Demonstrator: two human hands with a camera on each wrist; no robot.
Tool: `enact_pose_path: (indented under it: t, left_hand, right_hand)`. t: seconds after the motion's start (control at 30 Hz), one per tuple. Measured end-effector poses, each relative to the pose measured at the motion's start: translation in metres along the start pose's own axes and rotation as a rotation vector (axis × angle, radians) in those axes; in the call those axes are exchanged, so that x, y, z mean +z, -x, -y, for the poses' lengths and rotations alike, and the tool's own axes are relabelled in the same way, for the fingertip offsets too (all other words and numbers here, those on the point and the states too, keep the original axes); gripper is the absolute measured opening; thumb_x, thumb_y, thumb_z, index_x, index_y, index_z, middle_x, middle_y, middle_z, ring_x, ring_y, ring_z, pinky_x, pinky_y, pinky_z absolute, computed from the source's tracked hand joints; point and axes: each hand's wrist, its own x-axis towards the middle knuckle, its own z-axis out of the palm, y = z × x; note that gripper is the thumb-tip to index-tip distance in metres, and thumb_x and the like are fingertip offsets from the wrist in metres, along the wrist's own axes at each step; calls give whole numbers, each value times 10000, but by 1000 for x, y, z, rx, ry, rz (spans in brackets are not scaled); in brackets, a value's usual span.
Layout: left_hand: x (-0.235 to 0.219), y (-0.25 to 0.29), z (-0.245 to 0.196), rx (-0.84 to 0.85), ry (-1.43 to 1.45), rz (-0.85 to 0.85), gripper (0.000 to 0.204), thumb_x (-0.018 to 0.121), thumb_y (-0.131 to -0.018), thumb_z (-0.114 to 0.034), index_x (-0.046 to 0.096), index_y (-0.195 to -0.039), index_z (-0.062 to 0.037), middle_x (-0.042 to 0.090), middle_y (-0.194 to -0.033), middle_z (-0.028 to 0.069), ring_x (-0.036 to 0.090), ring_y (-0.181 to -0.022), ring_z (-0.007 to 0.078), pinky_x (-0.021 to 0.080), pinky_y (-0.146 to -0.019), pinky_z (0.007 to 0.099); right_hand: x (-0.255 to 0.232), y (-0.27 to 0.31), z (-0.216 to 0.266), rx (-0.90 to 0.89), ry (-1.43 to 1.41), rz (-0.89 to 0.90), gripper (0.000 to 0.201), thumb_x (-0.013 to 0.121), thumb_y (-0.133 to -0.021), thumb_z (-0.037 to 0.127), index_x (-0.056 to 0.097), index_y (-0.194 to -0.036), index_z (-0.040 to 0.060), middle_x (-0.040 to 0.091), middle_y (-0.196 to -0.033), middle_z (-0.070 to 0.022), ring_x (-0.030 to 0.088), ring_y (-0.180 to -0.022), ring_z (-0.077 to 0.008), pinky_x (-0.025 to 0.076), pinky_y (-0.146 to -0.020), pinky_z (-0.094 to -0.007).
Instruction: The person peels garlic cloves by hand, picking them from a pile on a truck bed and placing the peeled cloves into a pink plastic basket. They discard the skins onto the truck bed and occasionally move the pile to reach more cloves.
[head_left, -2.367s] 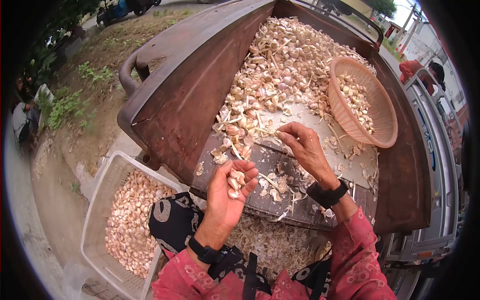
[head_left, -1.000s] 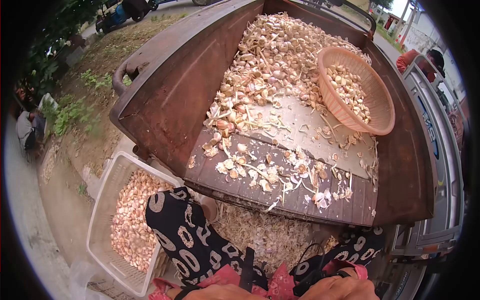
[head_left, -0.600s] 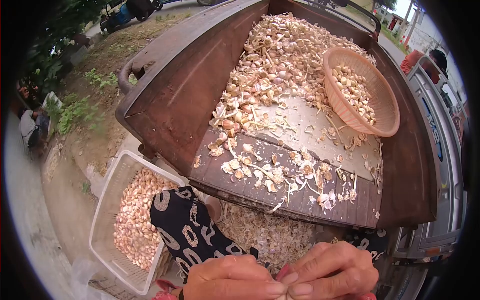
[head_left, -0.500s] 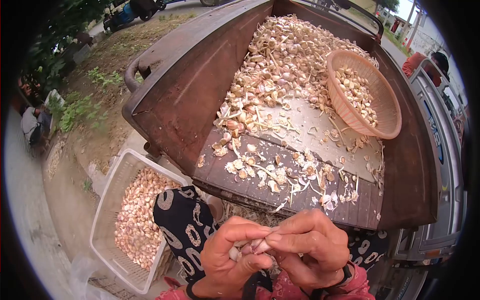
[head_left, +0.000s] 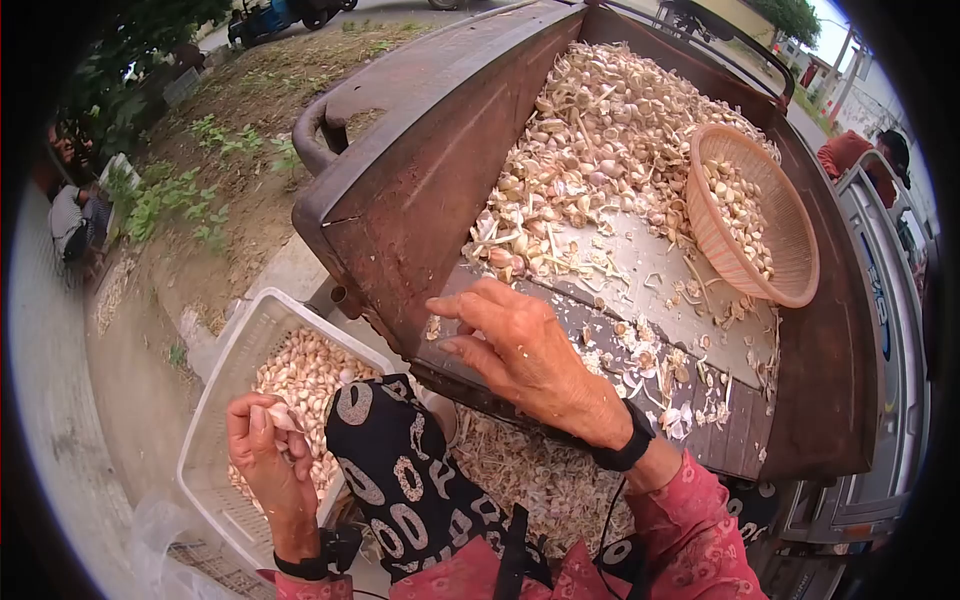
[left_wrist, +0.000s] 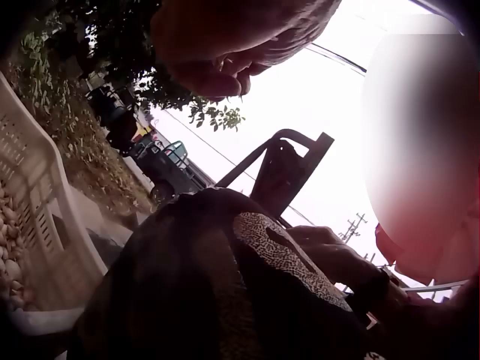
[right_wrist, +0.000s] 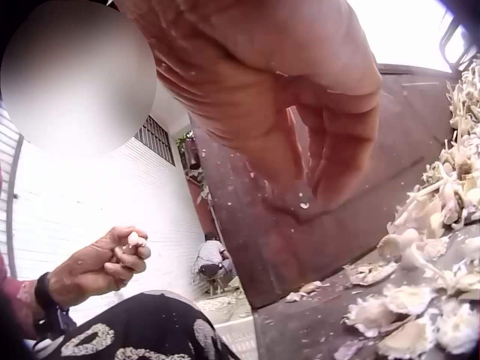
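Observation:
Over the near part of the white crate, the left hand (head_left: 275,465) holds garlic cloves (head_left: 284,418) in its curled fingers; the right wrist view shows that hand (right_wrist: 101,266) with pale garlic at its fingertips. Loose cloves (head_left: 310,365) fill much of the crate (head_left: 215,400). The right hand (head_left: 520,350) is above the cart bed's front left corner, fingers loosely bent and pointing left, with nothing seen between them. Close up in the right wrist view, the same hand (right_wrist: 277,97) has a gap between thumb and fingers. Peel scraps (head_left: 640,350) lie on the bed beside it.
The rusty cart's side wall (head_left: 400,210) rises left of the right hand. A garlic heap (head_left: 610,130) and an orange basket (head_left: 790,250) of cloves are farther back. Patterned trouser legs (head_left: 400,480) are below. Other people sit or stand at both sides.
The hands have separated from where they worked together at the garlic. The left moved left over the crate, still holding cloves; the right rose over the bed. The head view has shifted slightly.

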Motion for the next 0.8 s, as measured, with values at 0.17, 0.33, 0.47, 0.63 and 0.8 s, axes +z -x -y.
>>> enact_pose_path:
  t: [0.17, 0.33, 0.47, 0.63, 0.8]
  left_hand:
    - [-125, -52, 37, 382, -1192, -53, 389, 604, -988, -321, 594, -1261, -44, 617, -1193, 144, 588, -1102, 253, 466, -956, 362]
    - [-85, -39, 13, 173, -781, -97, 396, 633, -970, -299, 622, -1230, -1, 626, -1198, 133, 589, -1092, 231, 437, -939, 337]
    - [18, -9, -12, -75, -224, 289, 313, 617, -981, -203, 613, -1189, 30, 655, -960, 69, 615, -750, 95, 447, -613, 203]
    - [128, 13, 6, -368, -52, 780, 365, 543, -1037, -252, 501, -1294, 4, 626, -900, 60, 572, -649, 77, 437, -535, 191]
    - [152, 30, 40, -357, 17, 791, 241, 560, -1032, -217, 524, -1158, -15, 608, -856, 41, 546, -629, 67, 421, -526, 191]
  right_hand:
    - [18, -22, -86, 73, 331, 66, 182, 657, -819, 19, 661, -996, -24, 581, -957, -203, 607, -923, -395, 509, -769, -464]
    - [0, -10, -89, 261, -74, 77, 146, 699, -878, 69, 686, -995, -17, 644, -979, -123, 651, -845, -247, 520, -730, -372]
    - [-31, 17, -59, 412, -861, 51, 127, 718, -896, 72, 709, -994, -10, 667, -923, -48, 639, -791, -115, 545, -732, -284]
    - [-49, 53, -33, 362, -1106, 125, 150, 728, -883, 45, 713, -1019, -14, 656, -994, -67, 648, -887, -140, 555, -774, -276]
    - [-56, 81, -20, 433, -981, 15, 234, 685, -949, 173, 661, -1101, -4, 654, -955, -59, 642, -819, -120, 538, -716, -258]
